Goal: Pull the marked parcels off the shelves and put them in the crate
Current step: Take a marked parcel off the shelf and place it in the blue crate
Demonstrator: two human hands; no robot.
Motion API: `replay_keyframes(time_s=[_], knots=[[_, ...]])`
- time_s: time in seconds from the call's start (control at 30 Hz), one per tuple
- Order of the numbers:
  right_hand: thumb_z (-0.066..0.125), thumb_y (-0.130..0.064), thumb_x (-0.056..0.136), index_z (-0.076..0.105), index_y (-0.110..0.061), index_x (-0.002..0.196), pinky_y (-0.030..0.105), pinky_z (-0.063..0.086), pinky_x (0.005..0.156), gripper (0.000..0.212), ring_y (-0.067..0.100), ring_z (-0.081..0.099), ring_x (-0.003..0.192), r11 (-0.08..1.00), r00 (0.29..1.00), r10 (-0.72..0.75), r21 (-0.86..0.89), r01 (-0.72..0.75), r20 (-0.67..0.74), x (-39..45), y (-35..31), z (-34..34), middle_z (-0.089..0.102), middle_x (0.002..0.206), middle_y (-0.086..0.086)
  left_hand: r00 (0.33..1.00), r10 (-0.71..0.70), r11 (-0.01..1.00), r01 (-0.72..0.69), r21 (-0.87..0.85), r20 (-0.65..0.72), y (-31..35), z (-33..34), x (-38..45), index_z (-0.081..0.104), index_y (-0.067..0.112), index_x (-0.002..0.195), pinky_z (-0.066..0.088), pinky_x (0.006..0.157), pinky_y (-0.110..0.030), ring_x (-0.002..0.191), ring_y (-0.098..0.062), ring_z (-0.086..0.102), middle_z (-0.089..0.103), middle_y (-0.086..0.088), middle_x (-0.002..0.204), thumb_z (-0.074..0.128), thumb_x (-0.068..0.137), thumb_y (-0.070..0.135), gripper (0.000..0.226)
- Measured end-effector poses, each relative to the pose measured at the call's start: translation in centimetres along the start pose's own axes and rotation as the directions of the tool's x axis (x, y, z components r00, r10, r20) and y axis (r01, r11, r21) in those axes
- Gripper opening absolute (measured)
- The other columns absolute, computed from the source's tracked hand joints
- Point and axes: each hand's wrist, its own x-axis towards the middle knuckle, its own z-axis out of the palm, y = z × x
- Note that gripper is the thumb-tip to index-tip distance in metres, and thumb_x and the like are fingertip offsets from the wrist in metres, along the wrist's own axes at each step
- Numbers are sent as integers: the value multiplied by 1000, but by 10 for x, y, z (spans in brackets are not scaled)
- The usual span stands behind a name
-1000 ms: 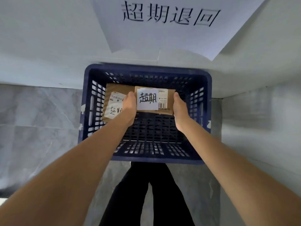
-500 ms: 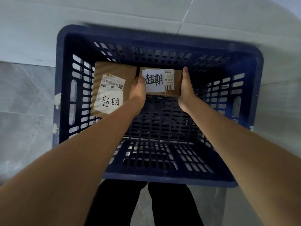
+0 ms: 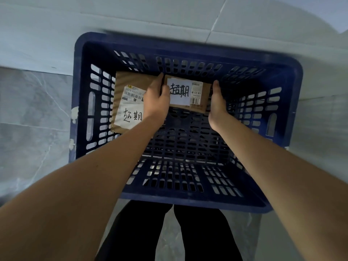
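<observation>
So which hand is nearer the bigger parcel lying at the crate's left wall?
Left. The left hand overlaps the bigger parcel's right edge while gripping the small parcel; the right hand holds the small parcel's far side.

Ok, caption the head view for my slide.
Both hands, left and right, lower a marked parcel into the blue crate.

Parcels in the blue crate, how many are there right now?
2. One parcel lies at the crate's far left; the second parcel is beside it, held between left hand and right hand.
</observation>
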Motion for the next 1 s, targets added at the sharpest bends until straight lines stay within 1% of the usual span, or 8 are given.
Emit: replay_keyframes(time_s=[0.07,0.13,0.27,0.37,0.5,0.7,0.83,1.0], knots=[[37,-55,101,40,-13,146,28,33,95,62,17,50,117,997,999,-43,-62,42,-24,-12,-5,-8,51,136,5,1000,2,999,-2,40,-3,12,-10,-7,39,17,146,51,93,-28,114,-14,60,58,-5,133,38,97,17,49],[34,-49,104,43,-11,144,25,32,88,56,12,47,99,981,993,-119,-154,114,-24,-40,-13,-14,53,132,6,1000,-9,993,6,116,23,26,-21,-20,36,16,148,47,91,-23,113,-15,58,56,-3,133,38,99,19,49],[29,-44,106,47,-12,143,25,31,95,52,18,45,125,883,961,-275,-392,258,14,-100,-24,-29,48,146,8,972,-81,954,12,299,218,55,-54,-57,22,15,152,27,116,-40,142,-23,30,31,-7,156,36,101,32,56],[26,-40,107,40,-8,148,35,23,114,54,25,23,149,656,912,-395,-659,367,115,-147,-35,-42,36,157,10,942,-105,869,-68,490,318,84,-90,-89,20,13,153,17,119,-41,147,-24,17,20,-7,160,31,102,41,59],[27,-42,107,21,-7,156,41,18,122,61,26,17,151,359,877,-384,-829,429,288,-212,-44,-55,20,163,11,902,-10,726,-290,624,431,118,-136,-145,17,7,152,13,120,-40,148,-23,12,14,-9,161,30,103,36,59],[27,-42,107,20,-5,156,45,18,122,62,26,13,152,111,842,-337,-870,480,422,-294,-48,-58,20,163,11,917,-39,707,-257,659,398,133,-188,-211,11,9,154,11,121,-37,149,-21,10,9,-7,162,29,102,43,65],[30,-37,107,28,-2,151,42,21,117,56,30,22,148,59,785,-354,-826,560,508,-321,-57,-37,28,159,14,941,6,715,-241,656,339,138,-220,-231,11,11,154,13,121,-39,148,-21,12,12,-6,161,29,102,43,64],[32,-42,106,20,-6,156,38,22,119,63,26,19,150,25,735,-294,-763,645,611,-356,-54,0,21,163,11,983,-12,769,-108,630,182,133,-257,-276,10,8,153,16,119,-40,147,-25,15,11,-8,161,29,103,40,63]])
